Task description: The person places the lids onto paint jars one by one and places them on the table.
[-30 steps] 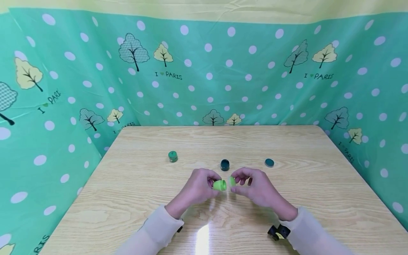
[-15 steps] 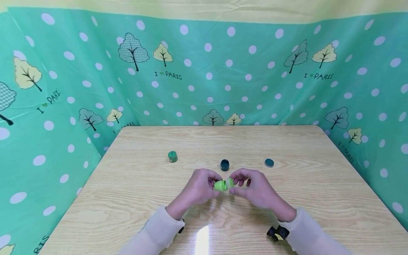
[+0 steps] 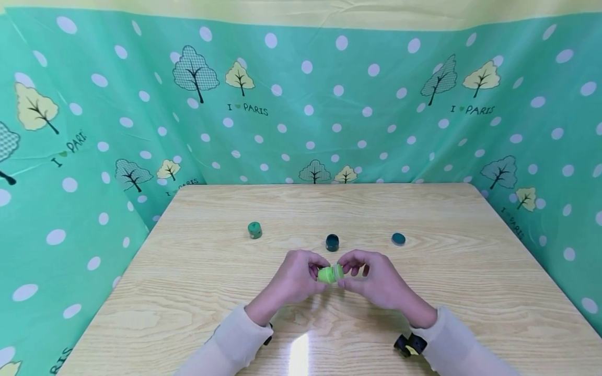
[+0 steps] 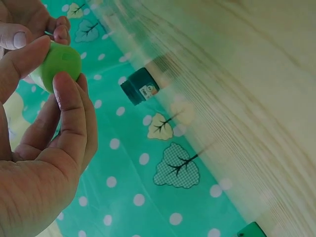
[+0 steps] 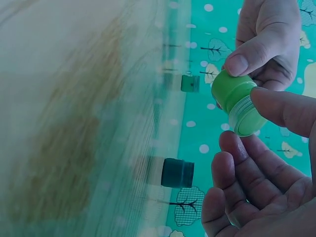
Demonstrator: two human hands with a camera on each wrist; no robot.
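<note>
Two pinch grips, clock read from the head view with twelve at the far table edge. Left hand (image 3: 300,277): thumb and fingers bent round the base end of a light green jar (image 3: 325,275), parted by the jar's width only. Right hand (image 3: 373,274): thumb and fingertips pinch a light green lid (image 3: 338,272) at its edge, outer fingers bent clear of it.

Key relation: lid at three o'clock of the jar, against its mouth. Jar is held above the table, on its side, long axis near nine to three, base toward nine; lid looks roughly in line. Cannot tell whether it is fully seated. Left hand nearer the jar body, right hand nearer the lid.

Outward: an uncapped dark teal jar (image 3: 332,243) stands upright just past twelve, near the fingers. A dark teal disc (image 3: 398,239) lies flat near two, a cap by its look. A capped green jar (image 3: 254,230) stands near ten, well apart.

Surface: pale wood-grain table (image 3: 150,292), glare streak (image 3: 299,355) near seven. Room: dotted green cloth (image 3: 291,68) behind the far edge and along both sides.
</note>
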